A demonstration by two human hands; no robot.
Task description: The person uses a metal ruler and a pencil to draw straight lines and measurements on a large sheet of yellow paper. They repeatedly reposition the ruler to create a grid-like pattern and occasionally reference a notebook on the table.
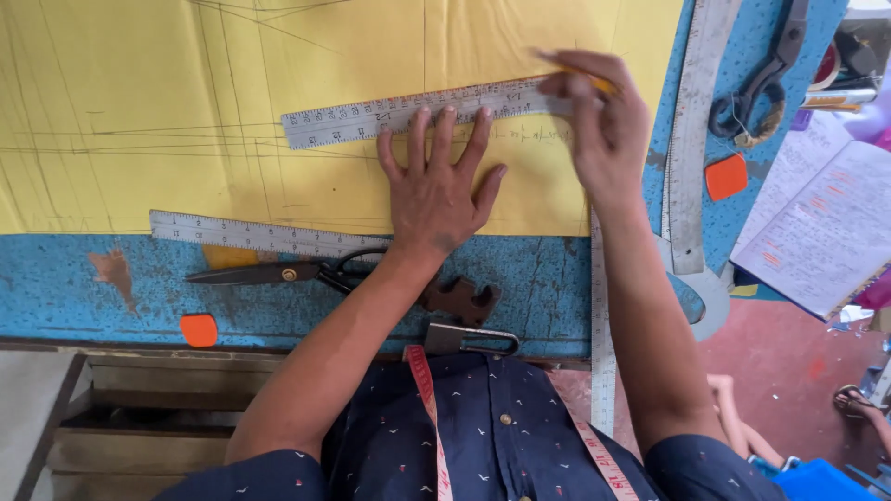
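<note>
The left hand (434, 190) is lying flat with its fingers spread wide, so its grip is open. The fingertips are pressing down on a metal ruler (418, 111) that is lying across the yellow paper (139, 102). The paper is covering the far part of the blue tabletop (83, 288) and has thin pencil lines on it.

The right hand (599, 121) is at the right end of the ruler. Its grip is closed on a yellow pencil (601, 83), and the tip is hidden behind the fingers.

Near the left wrist, dark scissors (278, 273) are lying on the tabletop, touching a second metal ruler (251, 235). A curved metal ruler (691, 139) is lying to the right of the right hand. An open notebook (817, 223) is sitting at the right edge. A pink measuring tape (432, 427) is hanging over the person's dark shirt.
</note>
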